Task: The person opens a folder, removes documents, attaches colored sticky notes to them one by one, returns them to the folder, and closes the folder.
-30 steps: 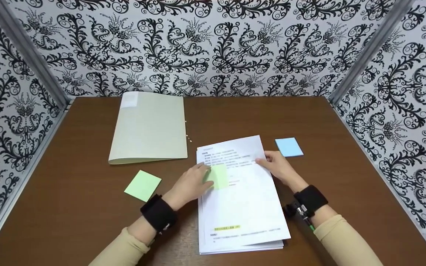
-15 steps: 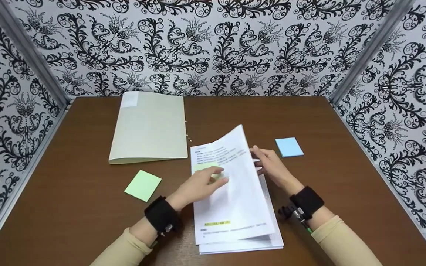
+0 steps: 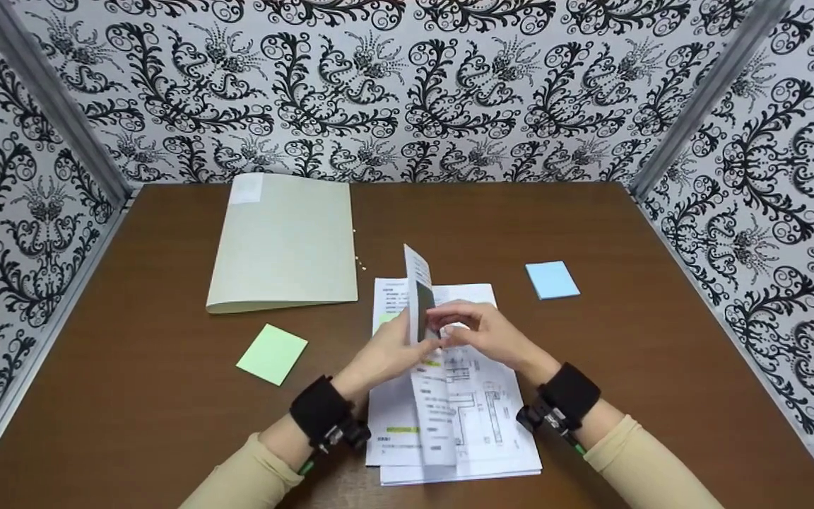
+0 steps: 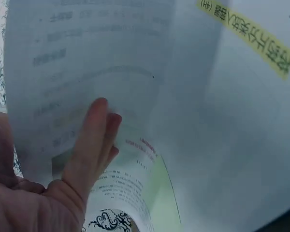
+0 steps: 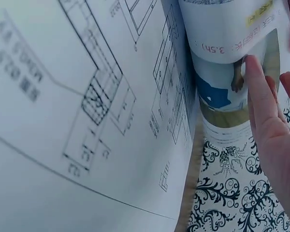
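Head: raised sheet (image 3: 435,417) stands steeply over the paper stack (image 3: 513,445), near side of the table (image 3: 131,353). Left hand (image 3: 382,357) pinches it, thumb on the right face, fingers on the left. Right hand (image 3: 495,338) is at the right face, thumb and fingers apart.
Left wrist: fingers straight along the sheet, thumb beyond its edge.
Right wrist: right fingers extended at the sheet's photo (image 5: 217,87), contact unclear; drawing page (image 5: 101,111) to the left.

"3.5h" on curled page (image 5: 227,34), "M3x0.5" on drawing (image 5: 106,116)
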Tool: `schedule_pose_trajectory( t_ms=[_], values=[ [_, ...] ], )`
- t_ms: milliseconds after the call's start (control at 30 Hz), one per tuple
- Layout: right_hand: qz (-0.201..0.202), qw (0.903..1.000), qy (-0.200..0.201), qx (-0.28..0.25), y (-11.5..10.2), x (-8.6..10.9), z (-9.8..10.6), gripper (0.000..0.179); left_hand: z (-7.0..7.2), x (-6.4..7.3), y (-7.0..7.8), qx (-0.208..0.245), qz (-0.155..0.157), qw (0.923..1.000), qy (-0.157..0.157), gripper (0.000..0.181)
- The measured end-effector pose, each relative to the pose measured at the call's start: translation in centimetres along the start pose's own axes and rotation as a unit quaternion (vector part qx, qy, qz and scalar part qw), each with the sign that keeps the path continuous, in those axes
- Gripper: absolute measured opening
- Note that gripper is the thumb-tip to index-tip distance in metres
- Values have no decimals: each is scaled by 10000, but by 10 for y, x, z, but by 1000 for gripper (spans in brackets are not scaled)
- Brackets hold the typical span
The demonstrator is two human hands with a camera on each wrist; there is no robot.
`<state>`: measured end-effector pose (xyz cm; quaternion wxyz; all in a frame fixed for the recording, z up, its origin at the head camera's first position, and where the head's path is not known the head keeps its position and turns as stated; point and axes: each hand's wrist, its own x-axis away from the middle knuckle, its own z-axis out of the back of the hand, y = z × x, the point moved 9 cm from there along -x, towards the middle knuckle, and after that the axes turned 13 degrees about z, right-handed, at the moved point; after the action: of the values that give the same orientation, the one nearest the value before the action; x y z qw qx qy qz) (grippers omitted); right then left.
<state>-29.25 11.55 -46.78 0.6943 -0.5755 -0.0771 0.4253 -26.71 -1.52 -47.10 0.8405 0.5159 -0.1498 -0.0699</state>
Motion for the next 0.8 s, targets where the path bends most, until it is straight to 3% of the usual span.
schedule_pose_trajectory(
  t_ms=[133, 233, 367, 467, 500, 600, 800],
  values=[
    [4, 9989, 56, 474, 4, 2, 11, 37, 15, -3, -9, 127, 195, 9994, 270, 47],
    [-105, 9897, 194, 1411, 10, 7, 25, 33, 27, -3, -16, 501, 424, 9974, 306, 48],
    [-551, 9534, -29, 2968, 22, 19, 39, 34, 42, 1, -22, 1196, 646, 9905, 194, 55],
    [-913, 9254, -462, 3648, 31, 28, 42, 42, 56, 7, -25, 1561, 698, 9852, 125, 56],
    [-1010, 9180, -607, 3786, 32, 30, 42, 44, 62, 10, -26, 1582, 684, 9850, 126, 56],
    [-1194, 9087, -881, 3903, 36, 35, 43, 49, 80, 18, -32, 1522, 658, 9860, 169, 55],
    [-1367, 9002, -978, 4017, 35, 39, 48, 51, 110, 35, -51, 1441, 822, 9858, 273, 57]
  ],
)
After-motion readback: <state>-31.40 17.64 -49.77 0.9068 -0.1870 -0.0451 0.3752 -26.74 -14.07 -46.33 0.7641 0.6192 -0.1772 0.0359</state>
